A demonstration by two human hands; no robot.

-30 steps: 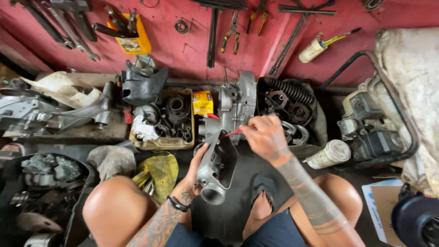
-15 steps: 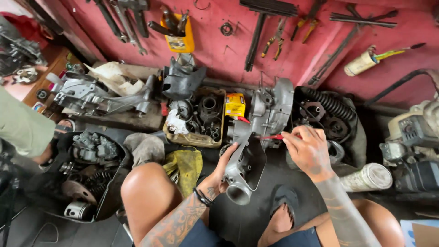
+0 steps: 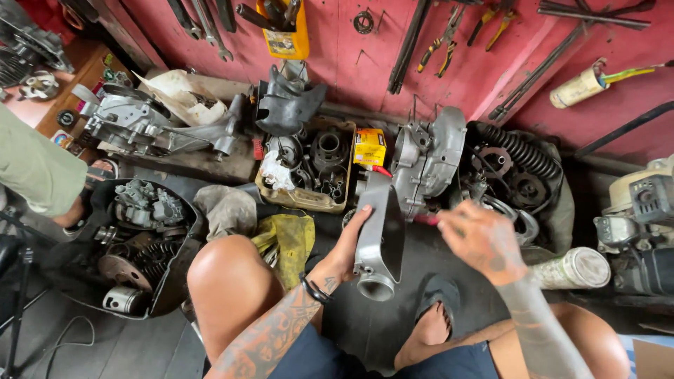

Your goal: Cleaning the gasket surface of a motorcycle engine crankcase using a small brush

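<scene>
**Engine casing held upright between the knees**

Grey metal casing [image 3: 379, 238] stands on end over the dark floor, its round open port at the bottom, just in front of the person's sandalled foot [image 3: 435, 312]. The left hand [image 3: 347, 245] clasps its left edge, fingers wrapped along the side. The right hand [image 3: 481, 238] is closed around a thin red-handled tool [image 3: 426, 220] whose tip meets the casing's right side (the tip itself is too blurred to make out).

Just behind the casing, a small yellow box [image 3: 370, 146] with a dark label sits against a larger grey engine case [image 3: 428, 161]. To its left, a shallow cardboard tray [image 3: 303, 198] holds dark cylinder parts. A yellow rectangular container [image 3: 286, 35] with a pale label hangs on the red wall [image 3: 351, 63]. A yellow rag [image 3: 288, 238] lies beside the left knee.
</scene>
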